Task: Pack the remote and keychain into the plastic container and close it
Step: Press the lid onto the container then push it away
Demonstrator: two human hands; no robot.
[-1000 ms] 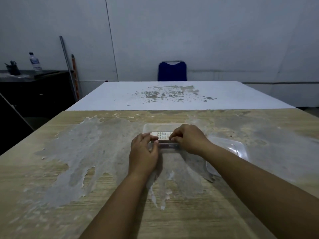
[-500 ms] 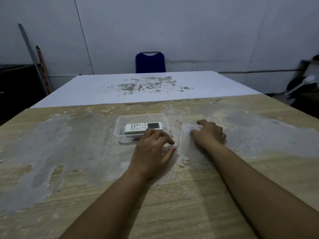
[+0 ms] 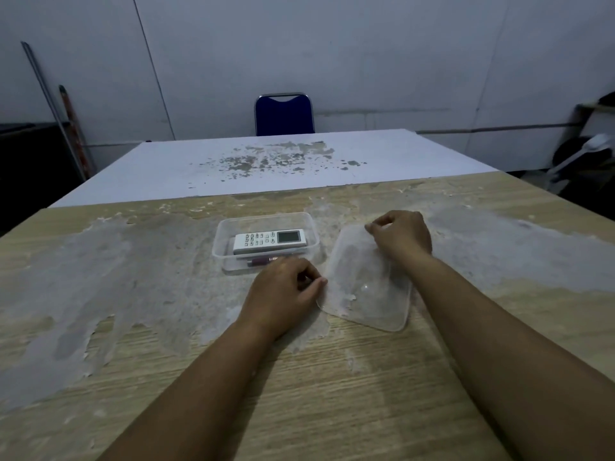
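A clear plastic container (image 3: 223, 235) stands open on the wooden table. A white remote (image 3: 269, 241) lies inside it, and a small dark reddish item (image 3: 261, 260), likely the keychain, lies along the near wall. The clear lid (image 3: 364, 291) lies flat on the table to the right of the container. My right hand (image 3: 401, 235) pinches the lid's far edge. My left hand (image 3: 286, 294) touches the lid's left edge with curled fingers, just in front of the container.
The wooden table (image 3: 332, 377) has patches of peeled white coating. A white table (image 3: 266, 161) adjoins its far edge, with a blue chair (image 3: 284, 116) behind. Poles (image 3: 56, 104) lean at the left wall. Dark clutter (image 3: 585, 154) sits at the right.
Both hands left the remote in the container. My right hand went to the lid first, then my left hand followed to the lid's left edge. The camera view shifted right.
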